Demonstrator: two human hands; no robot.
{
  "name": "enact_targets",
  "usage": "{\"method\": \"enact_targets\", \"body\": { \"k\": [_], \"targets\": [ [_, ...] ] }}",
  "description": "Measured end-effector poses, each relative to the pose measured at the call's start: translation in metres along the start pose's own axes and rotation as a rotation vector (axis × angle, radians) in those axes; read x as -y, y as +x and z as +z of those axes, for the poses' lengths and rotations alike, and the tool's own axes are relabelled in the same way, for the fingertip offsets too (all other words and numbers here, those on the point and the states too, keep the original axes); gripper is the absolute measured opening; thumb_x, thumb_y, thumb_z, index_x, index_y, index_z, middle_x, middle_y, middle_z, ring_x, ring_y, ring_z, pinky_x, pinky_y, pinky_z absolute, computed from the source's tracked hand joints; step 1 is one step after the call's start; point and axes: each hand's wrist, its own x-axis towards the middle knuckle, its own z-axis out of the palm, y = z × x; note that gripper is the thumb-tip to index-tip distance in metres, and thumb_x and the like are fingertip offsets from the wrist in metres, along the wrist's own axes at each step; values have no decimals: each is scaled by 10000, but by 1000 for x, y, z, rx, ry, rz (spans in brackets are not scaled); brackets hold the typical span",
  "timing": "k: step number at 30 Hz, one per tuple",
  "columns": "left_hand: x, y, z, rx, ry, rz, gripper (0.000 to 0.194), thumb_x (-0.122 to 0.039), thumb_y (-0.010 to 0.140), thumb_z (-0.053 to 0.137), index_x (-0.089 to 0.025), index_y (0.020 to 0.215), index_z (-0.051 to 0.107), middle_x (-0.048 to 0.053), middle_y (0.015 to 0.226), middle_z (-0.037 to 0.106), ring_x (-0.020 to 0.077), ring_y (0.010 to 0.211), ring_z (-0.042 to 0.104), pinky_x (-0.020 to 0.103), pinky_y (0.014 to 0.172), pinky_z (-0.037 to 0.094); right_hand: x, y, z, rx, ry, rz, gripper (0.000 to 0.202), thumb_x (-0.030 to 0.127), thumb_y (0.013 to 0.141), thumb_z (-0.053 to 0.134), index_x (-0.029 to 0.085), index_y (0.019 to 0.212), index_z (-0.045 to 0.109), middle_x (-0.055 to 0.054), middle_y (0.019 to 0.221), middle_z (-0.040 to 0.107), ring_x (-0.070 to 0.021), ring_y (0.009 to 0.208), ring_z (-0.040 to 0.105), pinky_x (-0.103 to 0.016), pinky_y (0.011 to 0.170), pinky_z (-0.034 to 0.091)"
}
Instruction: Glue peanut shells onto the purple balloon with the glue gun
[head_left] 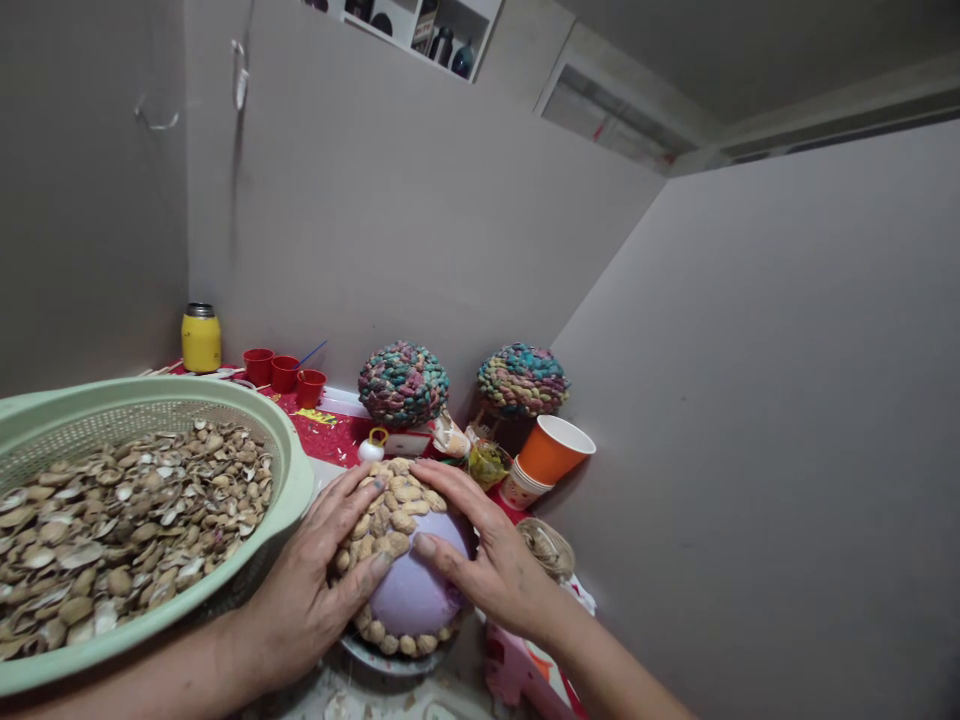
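Observation:
A smooth purple ball (420,590), round like a balloon, sits in a shallow dish (394,660) in front of me. Peanut shells (394,505) cover its upper left part, and a row of them rings its base. My left hand (322,560) cups the shell-covered left side, thumb laid across the front. On the right side, my right hand (487,545) holds the ball, its fingers over the top shells and its thumb on the edge of the bare purple area. The ball's far side is hidden.
At left stands a green colander (296,470) full of shell halves. Behind are two colourful shell-covered balls (403,383), red cups (284,373), a yellow jar (201,340) and orange paper cups (551,450). Twine (546,548) and a pink object (517,665) lie right, near the grey wall.

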Motion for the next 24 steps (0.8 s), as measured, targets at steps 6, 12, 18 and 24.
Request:
{"method": "enact_targets", "body": {
  "k": [6,12,18,24],
  "targets": [
    [-2,1,0,0,-27,-27,505,-339,932,530,-312,1424,420,87,1549,379,281,1412,351,513,1151,309,6,-1,3,-1,-51,44,571,501,883,627,246,1369,468,-106,1415,447,-268,1311,422,-434,1110,354],
    [0,-1,0,23,-62,-32,551,-390,918,549,-320,1441,393,77,1572,331,290,1431,306,527,1161,277,14,2,5,8,-140,63,572,457,876,639,247,1373,452,-107,1411,440,-269,1298,435,-437,1094,379],
    [0,-3,-4,70,-105,-71,484,-349,978,426,-328,1458,367,45,1595,292,257,1452,262,526,1179,222,14,1,4,6,-186,66,563,421,872,648,242,1369,450,-113,1418,437,-277,1304,434,-456,1088,388],
    [-2,-2,-4,83,-89,-71,481,-354,982,406,-285,1458,387,68,1585,314,254,1451,266,514,1181,222,25,-5,5,-147,-238,-266,402,195,905,604,235,1295,516,-109,1351,488,-259,1265,451,-459,1053,398]
  ]
}}
